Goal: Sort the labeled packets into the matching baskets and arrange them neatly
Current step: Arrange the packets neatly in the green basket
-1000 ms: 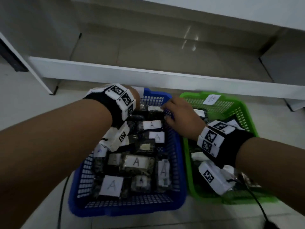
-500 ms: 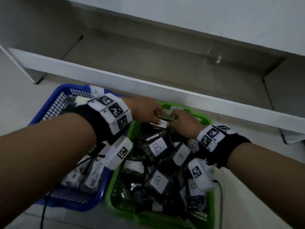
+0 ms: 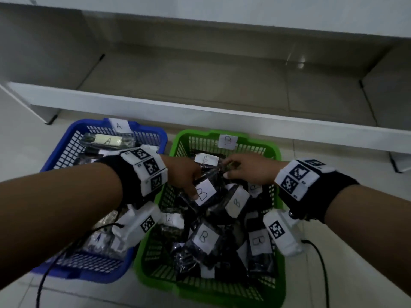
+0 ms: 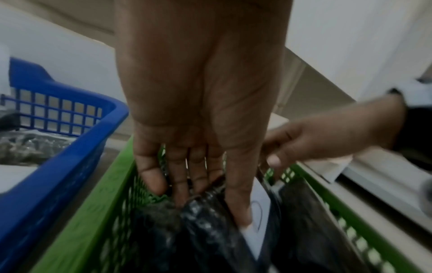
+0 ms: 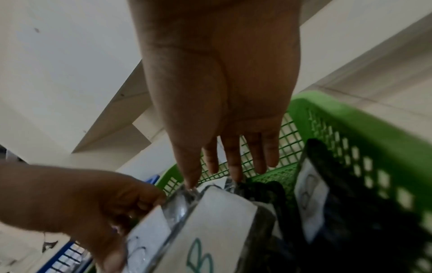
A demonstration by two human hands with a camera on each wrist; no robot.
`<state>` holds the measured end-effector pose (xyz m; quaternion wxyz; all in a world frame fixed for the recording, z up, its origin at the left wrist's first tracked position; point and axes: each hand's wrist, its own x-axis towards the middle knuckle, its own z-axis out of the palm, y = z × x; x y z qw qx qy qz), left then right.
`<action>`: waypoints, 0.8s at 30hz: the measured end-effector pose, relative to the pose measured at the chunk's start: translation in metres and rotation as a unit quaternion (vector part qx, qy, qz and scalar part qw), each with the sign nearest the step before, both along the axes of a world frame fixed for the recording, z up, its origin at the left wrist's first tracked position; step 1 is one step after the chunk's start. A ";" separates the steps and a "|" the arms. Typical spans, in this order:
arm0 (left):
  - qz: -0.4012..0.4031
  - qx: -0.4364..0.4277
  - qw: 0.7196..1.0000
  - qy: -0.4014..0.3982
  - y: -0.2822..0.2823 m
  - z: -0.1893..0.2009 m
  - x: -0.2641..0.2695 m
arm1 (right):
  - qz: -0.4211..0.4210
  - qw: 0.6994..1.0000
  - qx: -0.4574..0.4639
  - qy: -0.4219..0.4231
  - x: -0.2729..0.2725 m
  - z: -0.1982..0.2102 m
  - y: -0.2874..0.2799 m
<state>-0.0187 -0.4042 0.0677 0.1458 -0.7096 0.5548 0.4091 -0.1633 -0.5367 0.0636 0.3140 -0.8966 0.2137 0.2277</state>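
Head view: two baskets sit side by side on the floor, a blue basket [image 3: 66,150] tagged A on the left and a green basket [image 3: 277,154] tagged B on the right. About seven B labels show in the green one, three A labels in the blue. Both hands reach into the green basket; the left hand [image 3: 183,174] grips a B packet [image 3: 203,192], thumb on its label.

Left wrist view: four fingers tuck under that packet [image 4: 210,218].

Right wrist view: the right hand [image 5: 224,103] pinches the clear top edge of a second B packet [image 5: 217,221] between thumb and finger
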 end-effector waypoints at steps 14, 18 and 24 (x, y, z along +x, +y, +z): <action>0.186 -0.282 0.927 0.163 -0.027 0.011 0.008 | -0.330 0.925 0.088 -0.165 -0.015 0.027 -0.013; -0.028 -0.188 0.981 -0.033 0.004 -0.020 -0.002 | -0.372 0.911 -0.002 -0.177 -0.016 0.014 -0.018; -0.089 -0.205 0.971 -0.080 0.031 -0.038 0.005 | -0.334 0.931 0.038 -0.144 0.003 -0.020 -0.007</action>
